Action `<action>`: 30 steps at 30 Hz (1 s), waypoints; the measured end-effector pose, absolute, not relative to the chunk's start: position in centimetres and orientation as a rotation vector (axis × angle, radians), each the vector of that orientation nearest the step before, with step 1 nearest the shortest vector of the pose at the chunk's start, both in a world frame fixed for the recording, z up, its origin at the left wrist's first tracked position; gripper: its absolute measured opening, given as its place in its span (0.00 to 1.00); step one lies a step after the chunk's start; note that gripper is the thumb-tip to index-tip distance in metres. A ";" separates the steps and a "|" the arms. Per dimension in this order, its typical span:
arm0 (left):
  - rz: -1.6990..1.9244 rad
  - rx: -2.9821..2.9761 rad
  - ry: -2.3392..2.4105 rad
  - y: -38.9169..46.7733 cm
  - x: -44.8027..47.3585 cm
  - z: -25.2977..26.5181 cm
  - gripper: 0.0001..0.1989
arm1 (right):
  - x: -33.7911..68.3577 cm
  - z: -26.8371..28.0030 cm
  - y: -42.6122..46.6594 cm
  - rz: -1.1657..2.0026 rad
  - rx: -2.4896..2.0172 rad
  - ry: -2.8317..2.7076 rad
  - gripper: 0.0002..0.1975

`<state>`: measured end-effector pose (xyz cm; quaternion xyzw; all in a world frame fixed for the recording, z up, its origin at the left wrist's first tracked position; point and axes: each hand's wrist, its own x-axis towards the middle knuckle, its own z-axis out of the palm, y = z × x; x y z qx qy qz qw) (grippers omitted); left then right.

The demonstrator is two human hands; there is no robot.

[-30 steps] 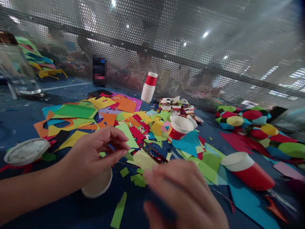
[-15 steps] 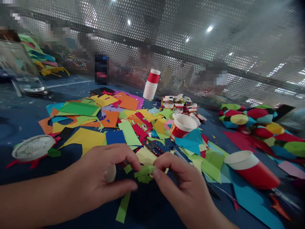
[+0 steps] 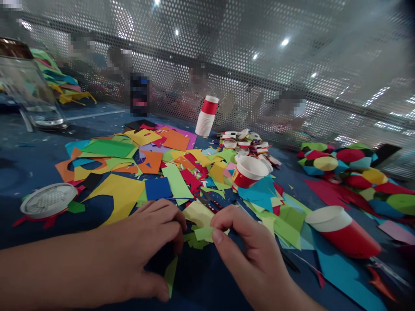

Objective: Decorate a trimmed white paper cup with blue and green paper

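My right hand (image 3: 248, 246) pinches a small light green paper piece (image 3: 204, 234) between thumb and forefinger. Just beneath it lie several green paper scraps (image 3: 196, 244) on the dark blue tabletop. My left hand (image 3: 151, 246) is spread low over the table, its fingers curved and apart from the thumb. Between them lies a green paper strip (image 3: 171, 276), partly covered by the hand; the thumb tip is close to it, and I cannot tell if they touch. Dark-handled scissors (image 3: 210, 201) rest beyond my right hand, beside a pale yellow paper piece (image 3: 198, 214).
Coloured paper (image 3: 119, 194) spreads across the middle. A red and white paper cup (image 3: 346, 233) lies tipped at right; another cup (image 3: 249, 170) stands farther back, before a cup stack (image 3: 206, 116). At left are a round lid (image 3: 48, 199) and a glass jar (image 3: 39, 95).
My left hand has lowered and turned palm down, over the green strip. The pale round thing seen by its palm no longer shows. My right hand keeps its pinch almost in place.
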<state>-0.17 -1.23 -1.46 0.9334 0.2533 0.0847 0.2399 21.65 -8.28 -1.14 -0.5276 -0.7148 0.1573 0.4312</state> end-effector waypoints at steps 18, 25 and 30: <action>0.288 2.455 0.511 -0.6 0.1 -1.5 0.09 | 23.6 1.0 -9.1 0.059 -1.706 -2.280 0.03; 0.252 2.500 0.477 -0.3 0.4 -1.9 0.10 | 29.1 2.8 -9.5 -0.053 -2.030 -2.080 0.10; 0.347 2.551 0.523 -0.9 0.6 -2.2 0.09 | 29.4 0.2 -6.9 -0.044 -2.212 -2.044 0.11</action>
